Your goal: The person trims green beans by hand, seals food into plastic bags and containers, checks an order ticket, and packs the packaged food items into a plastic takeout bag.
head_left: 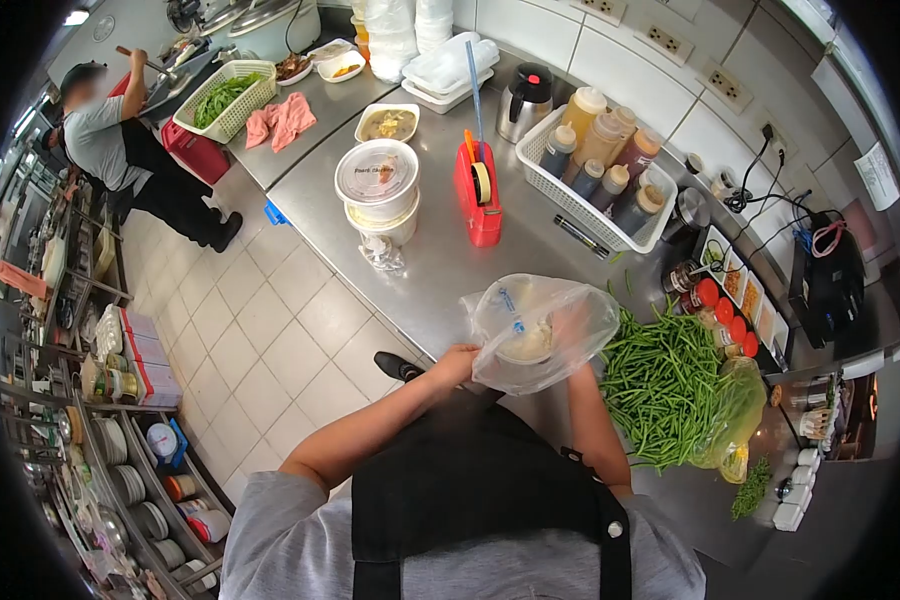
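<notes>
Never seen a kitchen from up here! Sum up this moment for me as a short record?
Left hand: gripping the edge of a bag
Right hand: at the bag, blurred through plastic; inside or behind, unclear
Bag: see-through, blue print, pale round shape showing through
Beyond the bag: stacked tubs, red tape dispenser
Right side: green beans in a heap, bottles in a basket
Background: co-worker standing, arm raised

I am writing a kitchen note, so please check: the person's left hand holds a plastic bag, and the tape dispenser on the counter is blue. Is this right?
Not quite: in the head view, the tape dispenser on the counter is red. The left hand does hold a plastic bag.
</notes>
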Demonstrator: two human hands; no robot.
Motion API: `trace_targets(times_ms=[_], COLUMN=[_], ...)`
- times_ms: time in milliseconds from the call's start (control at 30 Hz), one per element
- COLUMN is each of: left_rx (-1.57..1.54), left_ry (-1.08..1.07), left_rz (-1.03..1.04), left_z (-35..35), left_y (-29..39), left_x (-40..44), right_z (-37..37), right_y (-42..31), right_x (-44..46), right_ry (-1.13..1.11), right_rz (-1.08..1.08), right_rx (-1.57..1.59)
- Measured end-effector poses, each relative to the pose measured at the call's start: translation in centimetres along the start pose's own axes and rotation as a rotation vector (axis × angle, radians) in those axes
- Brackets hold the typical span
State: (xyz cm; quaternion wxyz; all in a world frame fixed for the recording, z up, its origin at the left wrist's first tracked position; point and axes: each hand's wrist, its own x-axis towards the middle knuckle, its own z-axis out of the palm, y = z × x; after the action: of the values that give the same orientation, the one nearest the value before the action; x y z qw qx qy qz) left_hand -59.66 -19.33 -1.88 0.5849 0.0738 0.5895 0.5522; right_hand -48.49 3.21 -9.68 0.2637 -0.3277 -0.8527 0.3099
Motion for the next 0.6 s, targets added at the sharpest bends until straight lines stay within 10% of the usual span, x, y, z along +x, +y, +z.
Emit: trace_targets(times_ms=[267, 333, 600], left_rx=[0.175, 0.206, 0.360], left_ry=[-0.143, -0.163, 0.001], left_rz=[0.044, 0.116, 0.396], left_z=[-0.4, 0.1, 1.6], left_y=[1.0, 2.0, 1.8], left_x=[0.8, -0.2, 0.9], right_z=[-3.8, -1.2, -1.5], right_y=[-3.5, 0.3, 2.2], right_x=[1.3, 0.7, 1.7], right_ry=[-0.404, -0.026, -0.095], right_rz=[-0.010, -0.159, 0.193], right_rx=[-0.482, -0.473, -0.189])
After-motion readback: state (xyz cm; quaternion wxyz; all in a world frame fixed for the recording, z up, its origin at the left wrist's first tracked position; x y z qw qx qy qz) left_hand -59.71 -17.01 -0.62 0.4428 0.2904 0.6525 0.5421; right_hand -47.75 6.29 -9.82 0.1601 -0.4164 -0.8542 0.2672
